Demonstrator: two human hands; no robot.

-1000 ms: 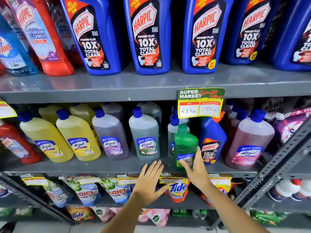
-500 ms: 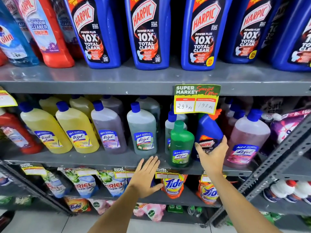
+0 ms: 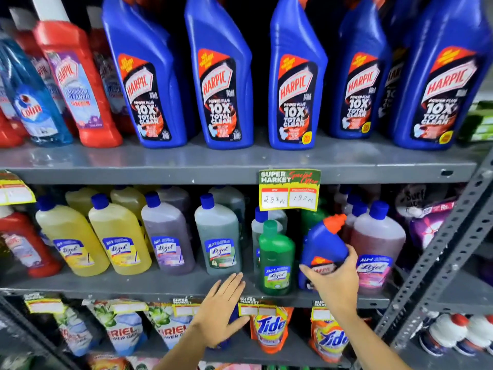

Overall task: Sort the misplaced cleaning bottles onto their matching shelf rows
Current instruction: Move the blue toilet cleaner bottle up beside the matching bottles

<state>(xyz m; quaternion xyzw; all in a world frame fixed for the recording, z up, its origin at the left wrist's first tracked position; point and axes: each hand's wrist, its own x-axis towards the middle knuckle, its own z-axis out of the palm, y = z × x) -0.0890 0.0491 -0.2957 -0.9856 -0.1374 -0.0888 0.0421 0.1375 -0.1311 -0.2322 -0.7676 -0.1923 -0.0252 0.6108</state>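
Note:
A small blue Harpic bottle with an orange cap stands tilted on the middle shelf, among the Lizol bottles. My right hand is wrapped around its lower body. To its left stands a green Lizol bottle, to its right a pink one. My left hand hovers flat with fingers spread at the front edge of the middle shelf, holding nothing. On the top shelf stands a row of large blue Harpic bottles.
Yellow, purple and grey-green Lizol bottles line the middle shelf. Red Harpic and blue Colin bottles stand top left. A price tag hangs from the top shelf. Tide and Ariel pouches hang below. A slanted metal brace crosses at right.
My right hand moved from the green Lizol bottle to the small blue Harpic bottle and closed around it, tilting it. My left hand stayed by the shelf edge.

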